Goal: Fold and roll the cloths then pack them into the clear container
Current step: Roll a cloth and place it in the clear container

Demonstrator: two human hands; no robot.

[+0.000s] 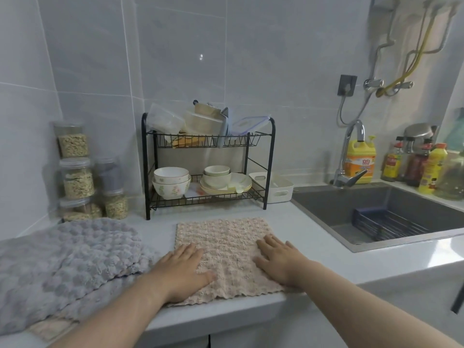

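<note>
A beige textured cloth (226, 244) lies spread flat on the white counter, near the front edge. My left hand (185, 264) presses palm-down on its left side, fingers together and pointing away from me. On the cloth's right side my right hand (278, 257) lies flat the same way. Neither hand grips anything. To the left sits a pile of grey bubbly cloths (65, 262), with another beige cloth (50, 329) peeking out beneath it at the counter's edge. Clear containers (165, 119) lie tipped on the top shelf of the black rack.
A black two-tier dish rack (208, 164) with bowls and plates stands behind the cloth. Jars of grains (77, 177) are stacked at the back left. A white bin (276, 187) sits beside the rack. The dark sink (376, 212), its faucet and several bottles are on the right.
</note>
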